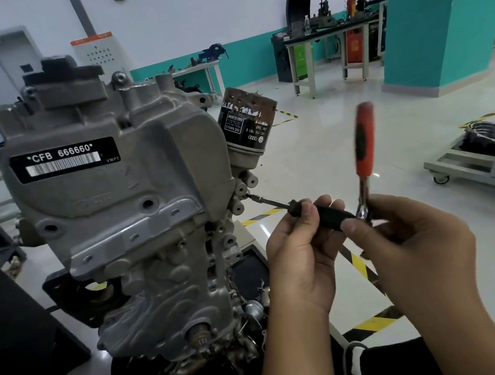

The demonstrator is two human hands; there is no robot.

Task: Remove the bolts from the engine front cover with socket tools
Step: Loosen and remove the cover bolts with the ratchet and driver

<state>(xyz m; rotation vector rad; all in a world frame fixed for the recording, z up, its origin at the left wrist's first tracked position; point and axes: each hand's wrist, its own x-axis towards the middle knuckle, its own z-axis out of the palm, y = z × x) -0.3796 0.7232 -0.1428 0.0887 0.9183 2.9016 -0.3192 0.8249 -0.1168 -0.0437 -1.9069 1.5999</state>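
The grey engine front cover fills the left half of the view and carries a black label reading CFB 666660. A thin extension bar runs from a bolt boss on the cover's right edge back to a black handle. My left hand pinches that black handle near its front. My right hand holds the ratchet head at the bar's rear end. The ratchet's orange handle stands upright and is blurred by motion.
A black oil filter juts from the engine just above the bar. Workbenches with tools stand at the back. A teal pillar and a wheeled cart are on the right. Yellow-black tape marks the floor.
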